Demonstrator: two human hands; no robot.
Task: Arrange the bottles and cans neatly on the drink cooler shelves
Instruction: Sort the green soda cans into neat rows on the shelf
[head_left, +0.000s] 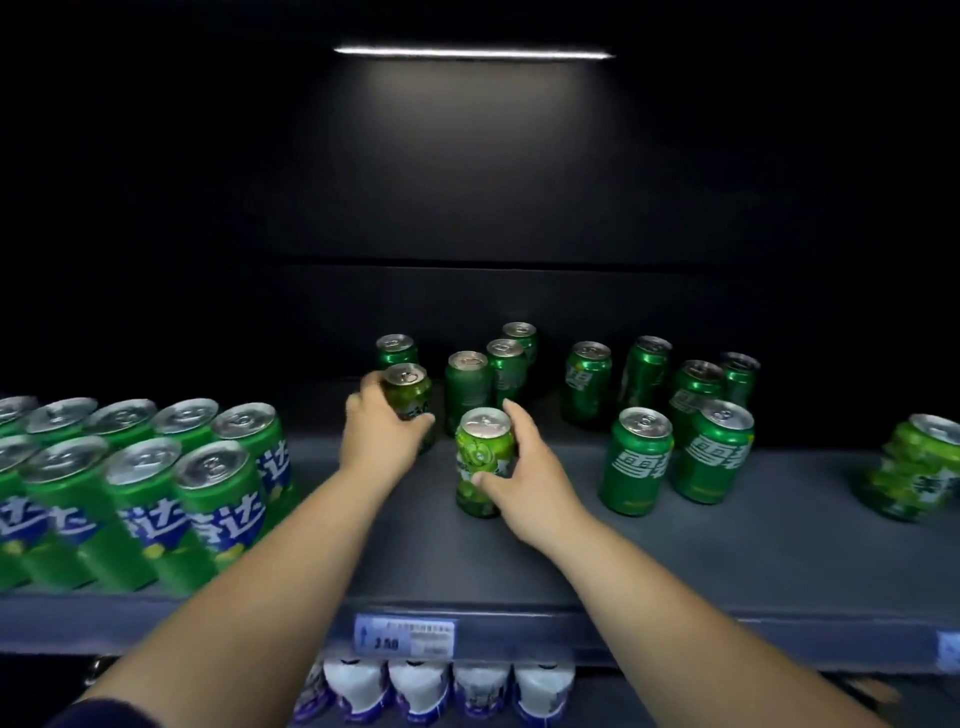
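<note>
Left hand: the left hand (382, 431) is wrapped around a dark green can (410, 397) that stands upright toward the middle of the shelf; fingers curl round its left side, thumb near its front.
Right hand: the right hand (524, 467) grasps a light green can (484, 462), upright, nearer the shelf front; thumb on the lower label, fingers behind the can's right side.
Lifted or standing: cannot tell whether either can is off the shelf (727, 561); both bases look to be on it.
Done so far: the block of blue-and-green cans (145, 493) at far left stands in tight rows, labels forward; this part looks finished.
Not done: the loose dark green cans behind the hands (491, 369) stand in no line, with gaps between them.
Not done, right: the Sprite-type cans at right (680, 415) are clustered unevenly, some turned or leaning in the wide-angle view; two stand forward of the rest.
Outlier: one light green can at far right (919, 467) stands well apart from the others.
Estimate: roughly one section ordered, the middle and right sections left; early to middle of the job, as a judgement.
Lower shelf: white-capped bottles (447, 686) show only their tops; their order is hard to judge.
Price tag: a price tag (405, 634) on the shelf edge reads about 3.50; the rest is blurred.
Hidden: upper cooler interior is dark under the light strip (472, 53); no shelf contents are visible there.
Cut off: left block and far-right can run into the frame edges, so counts are uncertain.
</note>
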